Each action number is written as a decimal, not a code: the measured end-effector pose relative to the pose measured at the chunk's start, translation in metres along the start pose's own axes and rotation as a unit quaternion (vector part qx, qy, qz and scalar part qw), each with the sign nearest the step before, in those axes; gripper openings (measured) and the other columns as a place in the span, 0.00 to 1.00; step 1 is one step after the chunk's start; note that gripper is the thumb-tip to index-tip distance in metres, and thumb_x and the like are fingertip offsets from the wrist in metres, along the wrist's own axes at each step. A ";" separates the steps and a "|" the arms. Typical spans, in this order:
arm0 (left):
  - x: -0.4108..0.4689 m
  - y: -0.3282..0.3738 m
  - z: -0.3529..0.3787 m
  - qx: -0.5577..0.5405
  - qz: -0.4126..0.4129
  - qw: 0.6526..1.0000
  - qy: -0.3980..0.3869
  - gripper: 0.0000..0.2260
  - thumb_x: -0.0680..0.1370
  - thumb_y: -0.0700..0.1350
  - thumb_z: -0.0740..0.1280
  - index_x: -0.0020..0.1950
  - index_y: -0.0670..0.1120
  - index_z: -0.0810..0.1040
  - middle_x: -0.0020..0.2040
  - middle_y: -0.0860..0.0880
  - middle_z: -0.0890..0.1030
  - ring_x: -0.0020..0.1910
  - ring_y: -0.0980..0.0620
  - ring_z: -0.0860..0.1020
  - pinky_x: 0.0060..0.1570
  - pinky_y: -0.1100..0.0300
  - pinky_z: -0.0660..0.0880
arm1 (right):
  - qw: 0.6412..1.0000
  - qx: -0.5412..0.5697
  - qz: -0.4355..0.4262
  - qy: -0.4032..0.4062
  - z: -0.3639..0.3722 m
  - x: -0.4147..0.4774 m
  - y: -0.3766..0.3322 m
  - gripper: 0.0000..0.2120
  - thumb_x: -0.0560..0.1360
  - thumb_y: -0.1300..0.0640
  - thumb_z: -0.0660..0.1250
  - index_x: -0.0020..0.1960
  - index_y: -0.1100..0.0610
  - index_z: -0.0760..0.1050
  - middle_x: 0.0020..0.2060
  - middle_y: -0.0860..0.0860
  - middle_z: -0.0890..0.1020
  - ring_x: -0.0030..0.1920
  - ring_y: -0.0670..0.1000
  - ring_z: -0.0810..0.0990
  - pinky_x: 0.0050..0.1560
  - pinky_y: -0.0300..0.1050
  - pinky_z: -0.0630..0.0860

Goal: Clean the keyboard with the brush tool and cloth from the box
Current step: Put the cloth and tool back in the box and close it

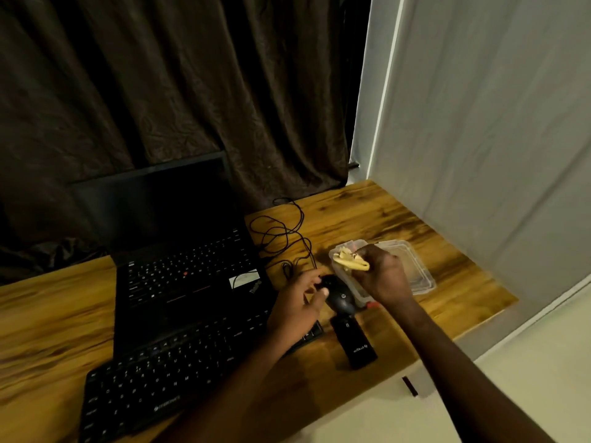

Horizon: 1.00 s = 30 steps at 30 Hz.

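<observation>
A black external keyboard [166, 372] lies at the desk's front, partly over the base of an open black laptop [179, 251]. To its right stands a clear plastic box [412, 276] with its lid off. My right hand [380, 276] is over the box and grips a folded yellow cloth [350, 262] just above the box's left end. My left hand [300, 302] hovers with loosely spread fingers over the keyboard's right end, touching a black mouse [340, 298]. No brush tool is visible.
A small black rectangular device [355, 342] lies near the front edge, right of the keyboard. The mouse cable [284, 238] coils behind the mouse. A small red item [371, 304] peeks out by the box. The wooden desk [447, 266] ends at the right; a dark curtain hangs behind.
</observation>
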<state>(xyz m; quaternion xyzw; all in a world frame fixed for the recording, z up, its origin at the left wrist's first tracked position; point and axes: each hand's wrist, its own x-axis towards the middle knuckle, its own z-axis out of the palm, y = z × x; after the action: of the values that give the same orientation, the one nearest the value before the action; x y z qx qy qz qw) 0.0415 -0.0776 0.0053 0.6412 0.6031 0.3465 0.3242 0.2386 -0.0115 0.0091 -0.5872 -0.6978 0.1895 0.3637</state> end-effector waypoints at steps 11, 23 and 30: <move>0.033 0.008 0.041 0.346 0.183 0.909 -0.143 0.25 0.81 0.49 0.63 0.77 0.46 0.63 0.79 0.49 0.61 0.79 0.50 0.53 0.78 0.53 0.45 | 0.909 -0.376 -0.020 -0.177 0.027 0.031 0.021 0.31 0.75 0.58 0.67 0.74 0.58 0.60 0.67 0.57 0.68 0.67 0.58 0.68 0.59 0.49 0.75; 0.047 0.001 0.038 0.371 0.225 0.879 -0.196 0.26 0.82 0.45 0.60 0.80 0.49 0.60 0.80 0.51 0.60 0.80 0.52 0.53 0.77 0.52 0.39 | 0.869 -0.324 -0.021 -0.373 -0.002 0.041 0.008 0.17 0.77 0.61 0.68 0.65 0.62 0.75 0.67 0.55 0.76 0.65 0.57 0.76 0.56 0.37 0.76; 0.046 -0.008 0.039 0.347 0.246 0.885 -0.187 0.29 0.81 0.40 0.61 0.81 0.46 0.55 0.81 0.48 0.56 0.80 0.52 0.52 0.76 0.55 0.39 | 0.896 -0.286 -0.032 -0.338 -0.018 0.009 0.010 0.15 0.78 0.65 0.64 0.64 0.62 0.76 0.62 0.61 0.78 0.50 0.54 0.78 0.53 0.41 0.76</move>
<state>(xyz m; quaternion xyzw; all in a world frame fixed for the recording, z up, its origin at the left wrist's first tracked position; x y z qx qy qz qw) 0.0714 -0.0316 -0.0204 0.8934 0.4358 0.0571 0.0924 0.2584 -0.0032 0.0164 -0.5439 -0.8210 0.1577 -0.0720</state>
